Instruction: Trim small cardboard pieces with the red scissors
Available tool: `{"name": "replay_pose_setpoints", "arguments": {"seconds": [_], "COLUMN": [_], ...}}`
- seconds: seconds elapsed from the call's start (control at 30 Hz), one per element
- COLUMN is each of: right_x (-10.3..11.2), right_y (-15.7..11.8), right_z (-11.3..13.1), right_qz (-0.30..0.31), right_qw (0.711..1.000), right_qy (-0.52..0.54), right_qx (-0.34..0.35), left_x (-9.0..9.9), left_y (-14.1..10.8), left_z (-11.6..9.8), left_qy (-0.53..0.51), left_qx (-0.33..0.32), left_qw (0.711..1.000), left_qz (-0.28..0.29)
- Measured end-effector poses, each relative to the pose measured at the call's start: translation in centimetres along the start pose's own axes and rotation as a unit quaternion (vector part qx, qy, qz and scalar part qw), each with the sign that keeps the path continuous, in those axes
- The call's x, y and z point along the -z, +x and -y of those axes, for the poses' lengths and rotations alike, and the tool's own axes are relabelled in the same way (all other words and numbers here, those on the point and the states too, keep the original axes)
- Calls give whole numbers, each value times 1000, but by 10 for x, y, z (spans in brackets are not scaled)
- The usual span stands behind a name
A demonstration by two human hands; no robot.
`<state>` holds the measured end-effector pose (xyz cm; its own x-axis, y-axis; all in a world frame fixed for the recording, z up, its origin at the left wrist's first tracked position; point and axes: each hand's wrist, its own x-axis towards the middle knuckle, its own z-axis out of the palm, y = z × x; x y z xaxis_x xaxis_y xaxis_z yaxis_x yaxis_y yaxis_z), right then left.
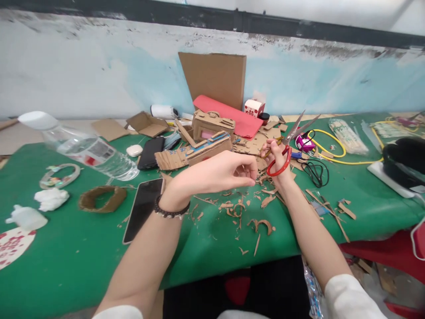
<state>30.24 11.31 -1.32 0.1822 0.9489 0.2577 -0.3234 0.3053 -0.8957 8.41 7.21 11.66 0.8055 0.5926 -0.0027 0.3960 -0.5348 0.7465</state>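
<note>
My right hand [277,161] holds red-handled scissors [294,135], the parted blades pointing up and away to the right. Between its fingers and thumb is also a small yellowish-brown piece [268,153]. Curled just to the left, my left hand [232,170] hovers over the table with its thumb and fingertips close together; whatever they hold, if anything, is too small to make out. Under both hands lie cardboard scraps [239,208]. Behind the left hand stands a cardboard model [212,126], with a blue-marked cardboard piece [209,148] in front of it.
On the green table [99,257] at left are a water bottle [89,148], a brown ring [102,199] and a phone [142,208]. A black wallet [151,153] lies farther back. At right are a purple glue gun [304,142], yellow cable [341,153] and bagged sticks [348,136].
</note>
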Motion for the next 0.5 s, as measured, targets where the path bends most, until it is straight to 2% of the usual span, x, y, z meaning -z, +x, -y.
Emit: {"name": "replay_pose_setpoints", "arguments": {"seconds": [0.1,0.2,0.27,0.37,0.43,0.5], "right_x": [4,9,14,20,24,26], "right_y": [4,5,5,6,7,9], "right_z": [-8,-14,-17,-21,-24,-25], "right_qz": [-7,-17,-17,26,57,67], "right_qw": [1000,997,993,988,988,987], "right_qy": [-1,-65,-112,-143,-134,-123], "right_qx": [20,27,30,44,60,77], "left_x": [0,-2,-9,-34,-57,-81], "left_y": [-1,5,14,34,48,59], "left_z": [1,15,28,45,51,55], "left_qy": [8,71,152,315,400,436], "left_qx": [4,31,57,99,116,118], "left_qw": [1000,997,984,936,901,887], "left_qz": [13,-29,-69,-125,-118,-102]}}
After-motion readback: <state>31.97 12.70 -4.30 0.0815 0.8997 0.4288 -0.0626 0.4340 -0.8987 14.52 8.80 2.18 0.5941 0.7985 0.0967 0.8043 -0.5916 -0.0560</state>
